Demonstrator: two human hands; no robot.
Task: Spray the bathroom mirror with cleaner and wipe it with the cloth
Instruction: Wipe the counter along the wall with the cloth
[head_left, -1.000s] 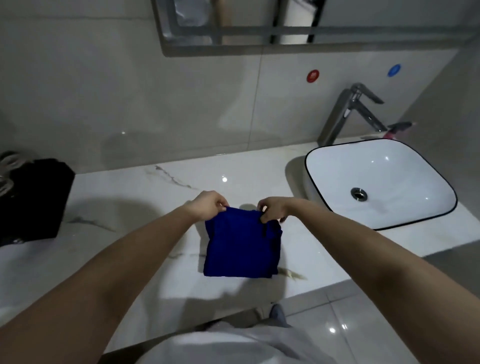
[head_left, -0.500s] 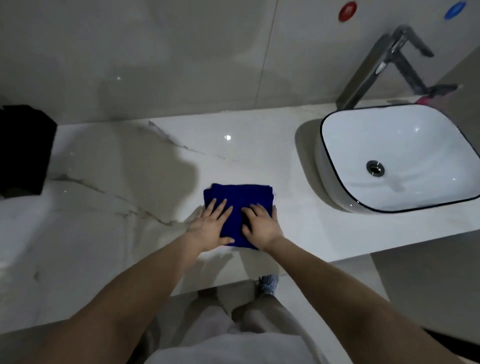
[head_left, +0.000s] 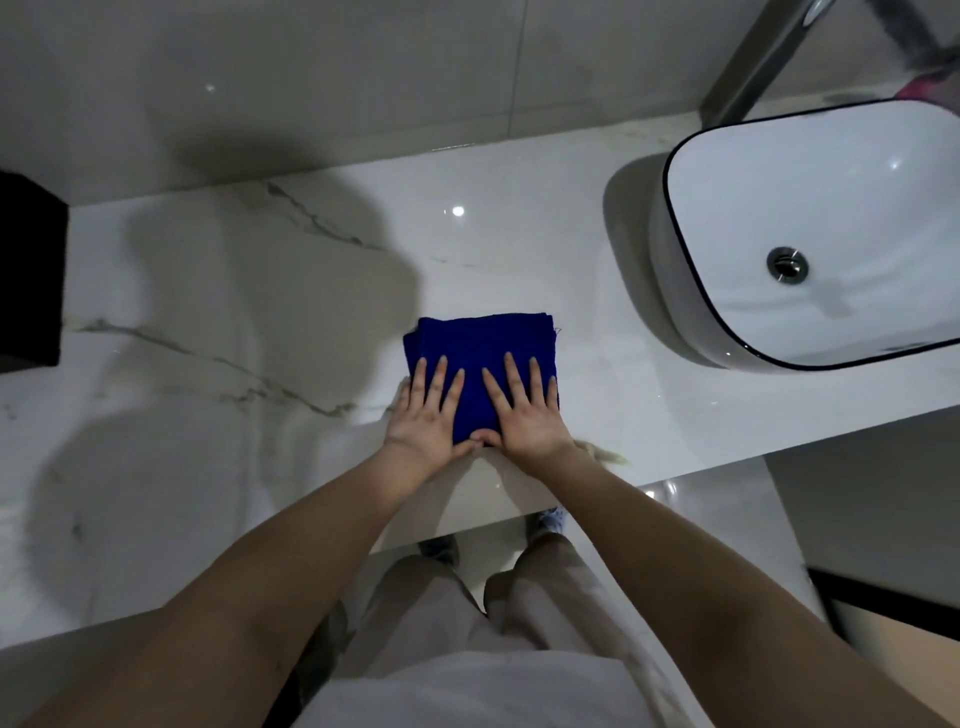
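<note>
Head view: folded blue cloth (head_left: 483, 343), soft terry-looking, roughly square, lies flat on glossy white marble-veined counter (head_left: 260, 322), near its front edge. Left hand (head_left: 426, 415) and right hand (head_left: 524, 415) press flat on the cloth, fingers straight and spread, thumbs touching. Rounded-rectangle white basin (head_left: 691, 332) with thin black rim sits to the right, metal drain (head_left: 787, 264) inside. Black boxy object (head_left: 28, 270) at the left edge.
</note>
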